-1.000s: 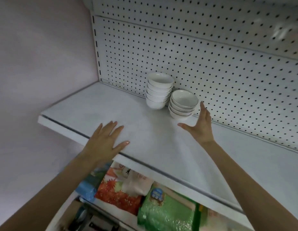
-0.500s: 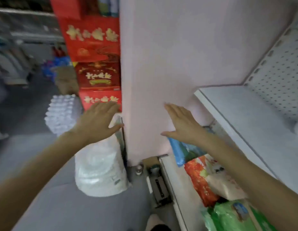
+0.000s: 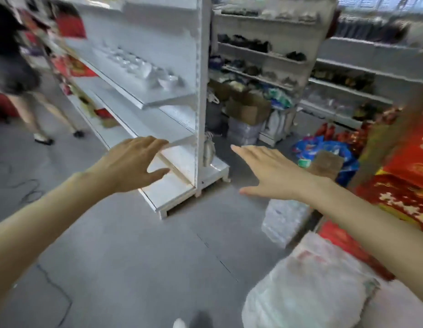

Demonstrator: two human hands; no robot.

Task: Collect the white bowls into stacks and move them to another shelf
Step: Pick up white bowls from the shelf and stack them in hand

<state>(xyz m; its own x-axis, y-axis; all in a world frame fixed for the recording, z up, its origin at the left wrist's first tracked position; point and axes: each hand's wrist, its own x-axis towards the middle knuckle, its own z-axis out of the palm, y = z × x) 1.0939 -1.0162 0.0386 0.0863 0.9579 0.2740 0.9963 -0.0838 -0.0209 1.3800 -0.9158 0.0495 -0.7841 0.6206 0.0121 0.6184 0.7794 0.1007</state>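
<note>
White bowls (image 3: 144, 66) crowd the white shelf (image 3: 158, 97), count blurred; left hand (image 3: 132, 164) and right hand (image 3: 272, 176) below it, spread, empty

no writing can be read here. the gold marks on the red boxes (image 3: 407, 169) at the right are too blurred to make out, and the print on the white sack (image 3: 307, 292) is a faint red smear.

They've swung right round. At eleven o'clock white bowls (image 3: 144, 67) now show; left hand (image 3: 132, 164) and right hand (image 3: 272, 176) hang in mid-air.
</note>
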